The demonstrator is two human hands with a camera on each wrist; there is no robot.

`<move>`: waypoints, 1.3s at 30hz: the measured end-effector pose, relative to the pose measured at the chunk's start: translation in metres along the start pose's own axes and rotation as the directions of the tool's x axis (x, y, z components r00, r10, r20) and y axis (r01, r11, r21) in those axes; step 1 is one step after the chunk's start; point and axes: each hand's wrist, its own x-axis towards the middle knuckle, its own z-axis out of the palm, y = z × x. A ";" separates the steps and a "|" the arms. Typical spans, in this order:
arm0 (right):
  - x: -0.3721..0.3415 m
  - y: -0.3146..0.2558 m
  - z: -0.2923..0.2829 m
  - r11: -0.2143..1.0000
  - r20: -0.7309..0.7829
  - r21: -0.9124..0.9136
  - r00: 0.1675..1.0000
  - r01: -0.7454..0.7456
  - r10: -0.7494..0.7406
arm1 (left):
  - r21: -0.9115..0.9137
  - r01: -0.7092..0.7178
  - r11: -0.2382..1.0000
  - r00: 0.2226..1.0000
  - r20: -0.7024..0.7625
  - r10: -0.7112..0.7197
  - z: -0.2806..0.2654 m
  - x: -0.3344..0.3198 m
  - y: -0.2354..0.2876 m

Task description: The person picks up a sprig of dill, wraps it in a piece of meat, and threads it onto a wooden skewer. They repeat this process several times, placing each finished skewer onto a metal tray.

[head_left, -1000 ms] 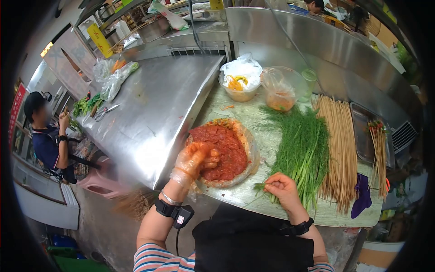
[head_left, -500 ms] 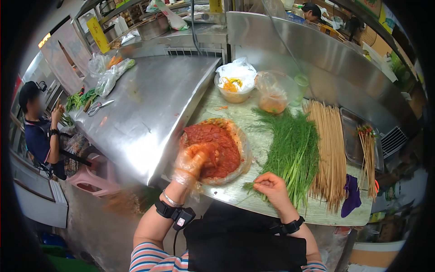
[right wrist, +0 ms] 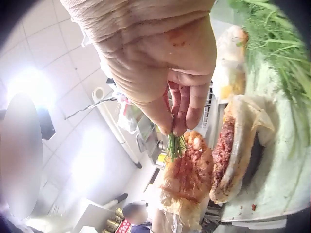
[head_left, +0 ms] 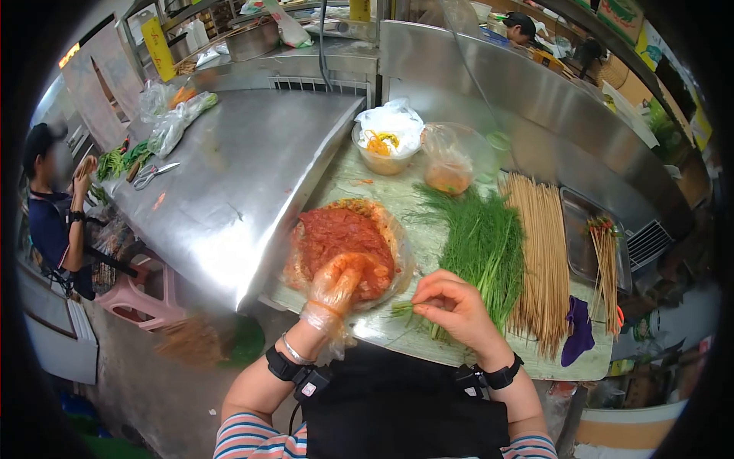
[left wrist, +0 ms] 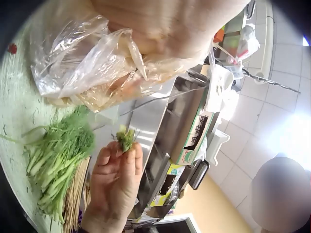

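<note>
Head, left hand (head_left: pixel 342 284): wore a clear plastic glove, stained orange, and reached into the near side of the red marinated meat (head_left: pixel 344 237); with fingertips hidden, could not tell whether curled round any.
Head, plastic-lined bowl (head_left: pixel 405 269): stood on the pale green counter (head_left: pixel 367 187), heaped with the meat.
Head, right hand (head_left: pixel 459 307): bare; pinched a short dill sprig (head_left: pixel 401 308) between thumb and fingers, just right of the bowl.
Head, dill bunch (head_left: pixel 478 249): lay beyond the right hand, beside a row of wooden skewers (head_left: pixel 535 264).
Head, metal tray (head_left: pixel 579 222): sat farther right, with loaded skewers (head_left: pixel 605 264) across its side and a purple cloth (head_left: pixel 577 330) nearer.
Left wrist, left hand: filled the top with bare wrist and crumpled plastic.
Left wrist, right hand: held the sprig at the fingertips, near the dill bunch.
Right wrist, right hand: pointed downward, fingertips pressed together on the sprig, green ends poking out below.
Right wrist, left hand: appeared smeared red, beside the bowl; grip unclear.
</note>
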 end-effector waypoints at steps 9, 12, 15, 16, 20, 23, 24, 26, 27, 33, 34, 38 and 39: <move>0.028 -0.017 0.017 0.829 0.020 -0.461 0.938 0.316 -0.347 | -0.047 0.103 0.994 0.982 0.166 -0.094 0.029 -0.025 0.007; 0.029 -0.015 0.017 0.820 0.015 -0.475 0.935 0.319 -0.355 | -0.020 0.138 0.990 0.976 0.173 -0.133 0.032 -0.026 0.012; 0.029 -0.012 0.013 0.824 0.023 -0.473 0.939 0.313 -0.344 | 0.064 0.128 0.990 0.975 0.176 -0.137 0.031 -0.025 0.012; 0.029 -0.010 0.013 0.830 0.020 -0.465 0.941 0.308 -0.338 | 0.062 0.110 0.992 0.977 0.176 -0.119 0.031 -0.024 0.010; 0.028 -0.008 0.007 0.823 -0.021 -0.484 0.937 0.295 -0.348 | 0.074 0.082 0.994 0.988 0.124 -0.090 0.030 -0.022 0.003; 0.017 -0.014 -0.025 0.896 -0.243 -0.416 0.931 0.154 -0.273 | 0.081 0.029 0.996 0.995 0.089 -0.036 0.025 -0.021 0.001; 0.013 -0.008 -0.045 0.883 -0.333 -0.448 0.891 0.139 -0.310 | 0.071 0.008 0.997 0.994 0.105 -0.016 0.024 -0.019 -0.001; -0.001 0.004 -0.094 0.961 -0.567 -0.266 0.818 -0.074 -0.094 | 0.175 -0.036 0.984 0.997 0.067 0.024 0.025 -0.015 0.001; -0.007 0.011 -0.123 0.934 -0.636 -0.324 0.765 -0.147 -0.100 | 0.121 -0.061 0.991 0.996 0.075 0.052 0.021 -0.011 -0.003; -0.042 0.057 -0.249 0.150 -0.702 -0.712 0.701 -0.686 -0.124 | 0.149 -0.139 0.979 0.989 -0.034 0.146 0.010 -0.005 -0.013; -0.043 0.061 -0.258 -0.004 -0.733 -0.680 0.680 -0.733 -0.037 | 0.137 -0.121 0.983 0.991 -0.039 0.127 0.010 -0.005 -0.012; -0.037 0.045 -0.265 0.094 -0.780 -0.599 0.606 -0.795 0.154 | 0.105 -0.102 0.989 0.992 -0.069 0.109 0.008 -0.006 -0.011; -0.038 0.044 -0.266 0.150 -0.803 -0.551 0.570 -0.821 0.176 | 0.091 -0.093 0.992 0.992 -0.073 0.100 0.008 -0.007 -0.011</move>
